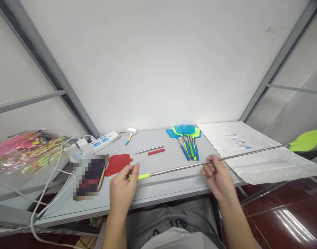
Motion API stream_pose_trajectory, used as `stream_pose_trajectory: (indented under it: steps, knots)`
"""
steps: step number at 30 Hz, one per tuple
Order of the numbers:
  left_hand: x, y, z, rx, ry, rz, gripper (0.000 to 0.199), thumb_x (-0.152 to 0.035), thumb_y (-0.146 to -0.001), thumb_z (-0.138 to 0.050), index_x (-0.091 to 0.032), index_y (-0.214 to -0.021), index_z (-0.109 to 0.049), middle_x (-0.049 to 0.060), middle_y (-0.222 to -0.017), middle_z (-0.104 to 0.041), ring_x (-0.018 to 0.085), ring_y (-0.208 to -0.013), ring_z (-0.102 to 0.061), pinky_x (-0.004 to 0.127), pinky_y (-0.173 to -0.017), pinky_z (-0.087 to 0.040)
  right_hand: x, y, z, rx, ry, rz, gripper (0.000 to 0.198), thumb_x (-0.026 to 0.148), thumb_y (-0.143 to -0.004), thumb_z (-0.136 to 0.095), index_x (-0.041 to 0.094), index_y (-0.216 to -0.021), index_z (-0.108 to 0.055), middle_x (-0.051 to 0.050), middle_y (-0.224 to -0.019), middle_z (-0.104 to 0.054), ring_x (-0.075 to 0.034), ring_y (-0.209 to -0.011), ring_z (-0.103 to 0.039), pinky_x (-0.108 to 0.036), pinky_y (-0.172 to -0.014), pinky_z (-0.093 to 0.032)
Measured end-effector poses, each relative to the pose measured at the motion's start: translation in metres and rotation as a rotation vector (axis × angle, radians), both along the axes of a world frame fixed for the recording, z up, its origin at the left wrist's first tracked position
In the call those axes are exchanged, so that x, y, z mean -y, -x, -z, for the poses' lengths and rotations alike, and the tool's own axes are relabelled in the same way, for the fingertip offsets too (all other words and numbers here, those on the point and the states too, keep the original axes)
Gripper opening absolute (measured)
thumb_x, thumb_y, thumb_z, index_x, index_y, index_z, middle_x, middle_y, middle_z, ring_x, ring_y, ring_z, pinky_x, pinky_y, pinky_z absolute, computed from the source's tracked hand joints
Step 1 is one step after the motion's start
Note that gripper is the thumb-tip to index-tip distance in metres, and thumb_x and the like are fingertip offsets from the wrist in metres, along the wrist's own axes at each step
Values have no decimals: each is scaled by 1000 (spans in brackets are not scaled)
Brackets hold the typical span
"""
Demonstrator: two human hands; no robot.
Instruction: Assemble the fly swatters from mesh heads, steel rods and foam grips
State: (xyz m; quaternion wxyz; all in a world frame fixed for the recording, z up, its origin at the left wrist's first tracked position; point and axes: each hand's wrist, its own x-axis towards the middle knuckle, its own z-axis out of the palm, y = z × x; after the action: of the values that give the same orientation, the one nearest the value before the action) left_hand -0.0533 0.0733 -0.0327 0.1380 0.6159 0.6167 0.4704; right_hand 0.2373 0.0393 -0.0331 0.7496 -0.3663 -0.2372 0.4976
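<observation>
A telescopic fly swatter (181,168) stretches across the front of the table, its metal rod drawn out long. My left hand (123,188) is closed round its yellow-green handle. With thumb and fingers, my right hand (218,176) pinches the rod farther along. The yellow-green swatter head (307,140) reaches past the table's right side. Just beyond my left hand lies a loose red swatter head (118,163). A separate metal rod (149,149) and a red handle (156,151) lie behind the held swatter. Several blue and green fly swatters (186,140) are fanned in a pile near the wall.
A white plastic bag (233,138) covers the table's right end. At left are a power strip (103,140) with cables, a white plug-like device (131,131) and a blurred dark item (89,178). Bagged colourful goods (23,148) sit beyond the left frame. A wall stands behind.
</observation>
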Motion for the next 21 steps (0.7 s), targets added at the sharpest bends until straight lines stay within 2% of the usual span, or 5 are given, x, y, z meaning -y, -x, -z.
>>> stream_pose_trajectory:
  steps: [2,6,9,16,21]
  knots:
    - [3,-9,0,328,-64,-22,22,-41,-79,-68,-20,-76,-65,-3,-63,-60,14,-62,-55,25,-64,-42,2,27,0,-26,-14,-158,32,51,-82,-68,22,-80,-55,9,-54,-35,-8,-47,-36,-25,-51,-43]
    - [4,-21,-5,1138,-124,-18,21,-39,-81,-67,-21,-80,-55,-10,-58,-48,5,-43,-36,27,-67,-48,7,59,3,-82,-38,-186,31,50,-85,-66,21,-79,-55,9,-54,-36,-7,-47,-35,-24,-52,-42]
    - [9,-35,-7,1267,-40,95,26,-44,-88,-57,-21,-78,-50,-10,-58,-42,4,-41,-28,26,-63,-48,10,70,6,-106,-25,-228,29,47,-87,-65,21,-79,-55,9,-53,-36,-7,-46,-34,-23,-51,-42]
    - [26,-78,0,1483,138,324,27,-38,-95,-48,-20,-75,-51,-4,-59,-45,11,-61,-49,26,-67,-46,17,93,10,-56,-51,-349,27,45,-89,-62,20,-79,-56,8,-53,-41,-7,-45,-41,-24,-52,-44]
    - [30,-78,-1,1608,213,468,38,-51,-95,-48,-20,-73,-52,-4,-51,-42,17,-74,-59,31,-79,-47,14,88,12,-7,-12,-337,31,48,-87,-65,18,-79,-59,8,-50,-40,-7,-43,-39,-24,-50,-43]
